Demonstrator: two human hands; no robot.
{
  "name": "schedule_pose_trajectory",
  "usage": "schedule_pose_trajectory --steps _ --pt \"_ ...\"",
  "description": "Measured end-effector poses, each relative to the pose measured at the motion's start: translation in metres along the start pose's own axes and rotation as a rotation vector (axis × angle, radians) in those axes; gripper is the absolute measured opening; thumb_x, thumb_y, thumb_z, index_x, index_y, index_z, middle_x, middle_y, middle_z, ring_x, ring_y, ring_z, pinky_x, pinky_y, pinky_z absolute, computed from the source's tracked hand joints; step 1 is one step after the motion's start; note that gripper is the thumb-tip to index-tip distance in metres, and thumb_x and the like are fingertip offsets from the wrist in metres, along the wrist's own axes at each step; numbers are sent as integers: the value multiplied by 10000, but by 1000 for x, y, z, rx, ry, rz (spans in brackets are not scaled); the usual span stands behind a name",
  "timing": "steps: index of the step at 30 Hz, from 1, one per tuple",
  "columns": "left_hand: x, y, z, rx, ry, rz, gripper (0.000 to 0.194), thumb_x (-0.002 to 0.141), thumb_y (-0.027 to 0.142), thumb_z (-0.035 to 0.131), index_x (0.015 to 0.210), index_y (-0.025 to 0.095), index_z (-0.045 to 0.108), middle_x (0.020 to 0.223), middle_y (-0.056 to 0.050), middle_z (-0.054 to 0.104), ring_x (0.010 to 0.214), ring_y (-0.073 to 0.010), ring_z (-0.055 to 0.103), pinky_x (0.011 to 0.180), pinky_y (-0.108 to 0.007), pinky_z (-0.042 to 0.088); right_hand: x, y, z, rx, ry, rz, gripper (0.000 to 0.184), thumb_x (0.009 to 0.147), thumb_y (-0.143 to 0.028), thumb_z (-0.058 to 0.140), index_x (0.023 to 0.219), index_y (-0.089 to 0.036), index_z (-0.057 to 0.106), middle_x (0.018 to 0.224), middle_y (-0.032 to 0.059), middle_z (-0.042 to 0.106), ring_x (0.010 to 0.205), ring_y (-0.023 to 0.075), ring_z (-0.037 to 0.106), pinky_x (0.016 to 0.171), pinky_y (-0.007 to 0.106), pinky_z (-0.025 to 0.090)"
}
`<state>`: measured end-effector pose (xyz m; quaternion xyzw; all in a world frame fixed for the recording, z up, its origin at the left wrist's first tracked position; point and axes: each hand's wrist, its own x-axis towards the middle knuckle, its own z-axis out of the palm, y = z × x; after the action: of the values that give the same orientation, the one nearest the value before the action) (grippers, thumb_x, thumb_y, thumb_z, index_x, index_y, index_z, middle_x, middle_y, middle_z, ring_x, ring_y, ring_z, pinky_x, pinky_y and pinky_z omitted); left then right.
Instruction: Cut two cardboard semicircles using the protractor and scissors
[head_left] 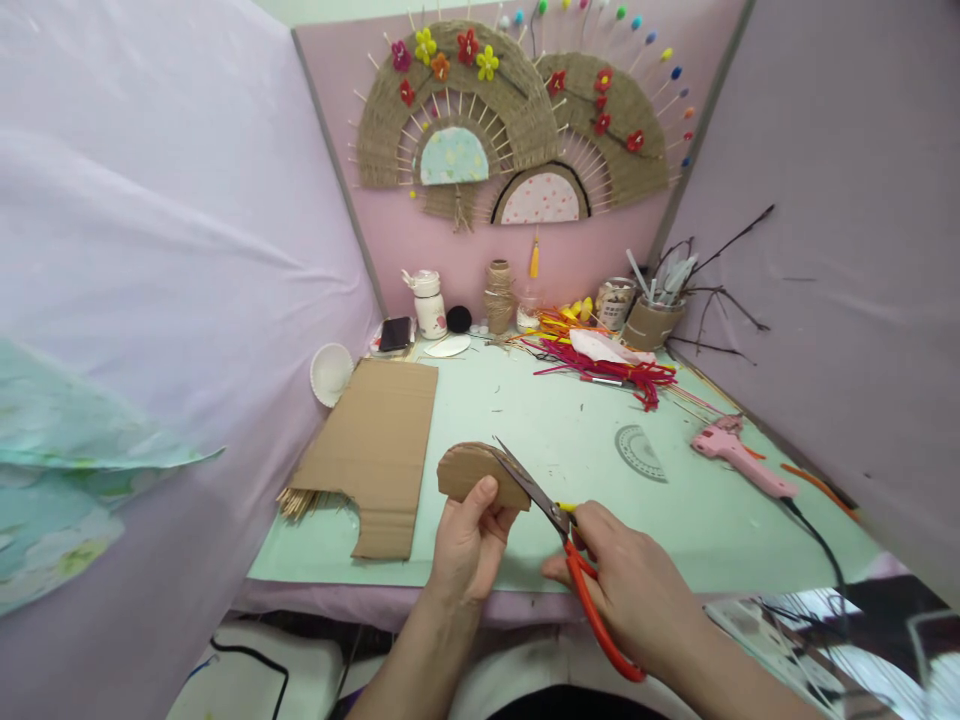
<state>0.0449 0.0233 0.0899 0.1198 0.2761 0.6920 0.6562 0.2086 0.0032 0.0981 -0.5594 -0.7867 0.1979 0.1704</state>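
Note:
My left hand (474,535) pinches a small half-round piece of brown cardboard (469,470) by its lower edge, thumb on the near face. Red-handled scissors (604,625) are in my right hand (626,575), fingers around the grips. Their blades point up and left and lie at the curved right edge of the piece; I cannot tell whether they are cutting into it. A larger cardboard sheet (382,430) with a rounded notch in its near edge lies on the table to the left, over a bundle of thin sticks (300,503).
A clear protractor (641,453) and a pink glue gun (742,455) with a cord lie to the right. Red and orange pipe cleaners (622,375), a twine spool (498,297) and a white bottle (429,303) are at the back. Woven fans (457,100) hang on the back wall.

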Motion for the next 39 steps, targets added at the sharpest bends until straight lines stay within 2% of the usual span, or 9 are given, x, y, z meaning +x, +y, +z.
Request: schedule_pose_trajectory --steps 3,9,15,19,24,28,35,39 --pt "-2 0 0 7 10 -15 467 668 148 802 1108 188 647 885 -26 743 795 -151 698 738 -236 558 -2 6 -1 -14 12 -29 359 899 -539 473 714 -250 366 706 9 573 568 192 562 535 297 366" --pt "-2 -3 -1 33 13 -90 447 647 149 813 1065 160 656 865 -39 736 754 -150 686 677 -233 559 -7 18 -2 -3 48 -52 328 890 -445 499 672 -251 349 695 12 583 546 169 551 516 281 366" --pt "1 -5 -1 66 -23 -121 491 636 155 818 1096 179 648 873 -23 726 783 -147 671 708 -244 549 -10 22 1 27 11 -40 291 880 -380 505 684 -254 330 698 6 569 563 174 545 529 287 375" --pt "-1 -4 -2 125 -63 -110 422 631 169 821 1024 173 667 855 -17 714 776 -148 659 673 -240 539 -12 18 -2 21 -24 -14 252 837 -327 555 727 -256 339 753 -3 561 600 177 550 538 284 372" --pt "-4 -4 -1 212 -71 -121 349 619 200 835 926 141 679 849 -32 705 742 -151 647 603 -233 533 -11 14 -8 -30 -39 15 243 810 -330 576 752 -255 352 782 -8 561 608 180 550 533 280 352" --pt "-6 -5 0 218 -85 -114 352 617 208 837 925 146 678 835 -30 701 751 -153 646 639 -247 543 -12 16 -9 -23 -36 14 236 830 -292 541 717 -254 337 762 -5 577 577 169 544 524 275 349" --pt "-5 -3 -2 245 -97 -130 370 614 213 842 942 150 682 852 -30 705 796 -150 649 681 -239 545 -15 23 -17 -22 -15 -6 316 863 -383 497 656 -258 293 699 20 615 521 169 544 493 278 361" --pt "-3 -2 -5 281 -140 -144 352 608 216 846 912 138 686 843 -33 706 777 -155 652 656 -245 551 -15 23 -24 -43 -29 -27 290 841 -343 517 669 -256 301 685 3 600 545 170 564 499 266 370"
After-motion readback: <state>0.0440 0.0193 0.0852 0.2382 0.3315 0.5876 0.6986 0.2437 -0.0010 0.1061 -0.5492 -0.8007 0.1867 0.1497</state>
